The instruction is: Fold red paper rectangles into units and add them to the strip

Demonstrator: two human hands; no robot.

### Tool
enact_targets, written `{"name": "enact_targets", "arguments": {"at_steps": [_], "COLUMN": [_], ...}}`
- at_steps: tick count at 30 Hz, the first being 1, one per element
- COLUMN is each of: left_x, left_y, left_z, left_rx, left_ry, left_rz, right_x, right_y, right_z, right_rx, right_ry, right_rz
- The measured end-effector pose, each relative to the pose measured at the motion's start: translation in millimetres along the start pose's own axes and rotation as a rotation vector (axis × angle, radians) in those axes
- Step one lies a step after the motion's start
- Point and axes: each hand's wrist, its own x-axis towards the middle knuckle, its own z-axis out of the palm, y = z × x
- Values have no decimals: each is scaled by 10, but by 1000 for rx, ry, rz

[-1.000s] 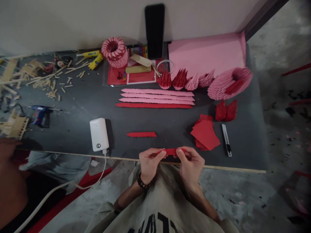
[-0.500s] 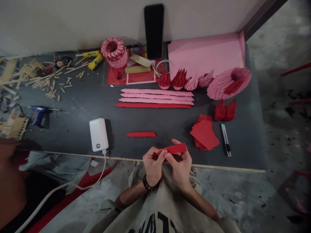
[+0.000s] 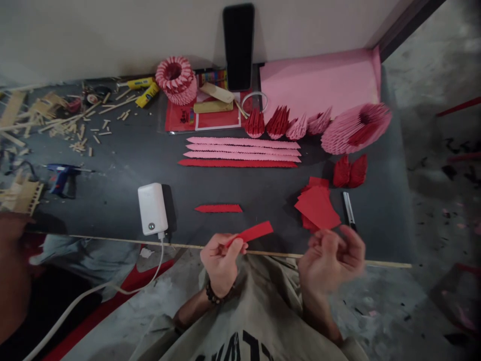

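My left hand (image 3: 221, 260) pinches a folded strip of red paper (image 3: 256, 232) at its left end, just above the table's front edge. My right hand (image 3: 332, 258) is off the strip and slightly blurred, fingers loosely curled and apart, with nothing visible in them. Just beyond its fingertips lies a box cutter (image 3: 349, 208), blade end hidden near the fingers. A fanned stack of red paper pieces (image 3: 318, 209) is close by on the left of the cutter. Farther left, a short red folded-paper chain (image 3: 218, 208) rests on the table.
Long pink paper chains (image 3: 242, 148) and a red one (image 3: 237, 163) lie mid-table. Behind them are folded paper pieces (image 3: 277, 123) and a leaning phone (image 3: 238, 47). A white power bank (image 3: 152, 208) trails a cable. At left are a glue gun (image 3: 62, 178) and another person's arm (image 3: 13, 265).
My right hand has let go of the red paper strip and moved right, toward the box cutter. My left hand has shifted a little left with the strip.
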Motion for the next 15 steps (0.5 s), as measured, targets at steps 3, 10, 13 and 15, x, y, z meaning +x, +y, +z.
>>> {"name": "enact_targets", "arguments": {"at_steps": [3,10,13,15], "left_x": [-40,-32,5,12], "left_y": [37,71,70,69], "left_z": [53,11,-14,-13], "left_rx": [-10,173,272,316], "left_ry": [-106,-162,-177,-184], "left_rz": [-72,-72,-49,-43], "right_x": [-159,-274,-215,-208], "right_y": [65,9,-22,-8], "right_z": [-54,-52,-38,-39], "right_rx": [-136,-286,-305,-344], "right_ry": [-506,-737,-750,-747], "right_rz": [148,136,151,164]}}
